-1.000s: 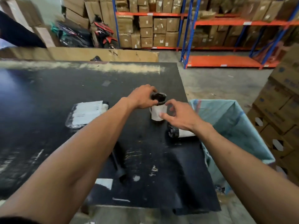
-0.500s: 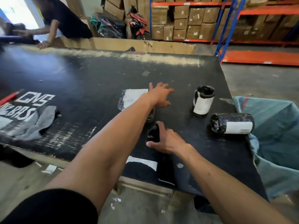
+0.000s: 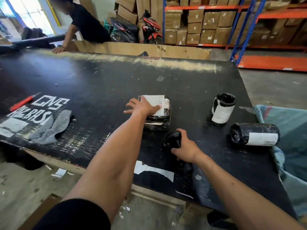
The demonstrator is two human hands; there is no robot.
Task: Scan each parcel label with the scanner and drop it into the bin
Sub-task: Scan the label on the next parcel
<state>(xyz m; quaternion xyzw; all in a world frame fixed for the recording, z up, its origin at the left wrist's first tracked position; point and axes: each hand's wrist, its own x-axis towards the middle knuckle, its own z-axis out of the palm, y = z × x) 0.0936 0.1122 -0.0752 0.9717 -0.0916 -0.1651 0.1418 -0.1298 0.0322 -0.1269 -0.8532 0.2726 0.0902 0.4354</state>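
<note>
The left hand point(image 3: 143, 107) lies flat, fingers spread, on the white label of a flat wrapped parcel point(image 3: 157, 117) at mid-bench, while the right hand point(image 3: 186, 149) grips the black scanner point(image 3: 173, 140) just beside it. The scan of this parcel appears imminent (the scanner must tilt toward the label). Two rolled parcels, one upright point(image 3: 223, 107) and one on its side point(image 3: 254, 134), wait near the teal bin point(image 3: 289, 130) at the black bench point(image 3: 99, 83) edge.

A grey cloth point(image 3: 49, 127) lies on the black surface point(image 3: 103, 83) near white painted lettering point(image 3: 41, 107), with a red pen point(image 3: 23, 102) just beyond. Behind stand shelves point(image 3: 235, 27) of cardboard boxes point(image 3: 211, 20), a red motorbike point(image 3: 151, 28), and another person point(image 3: 86, 24) leaning over.
</note>
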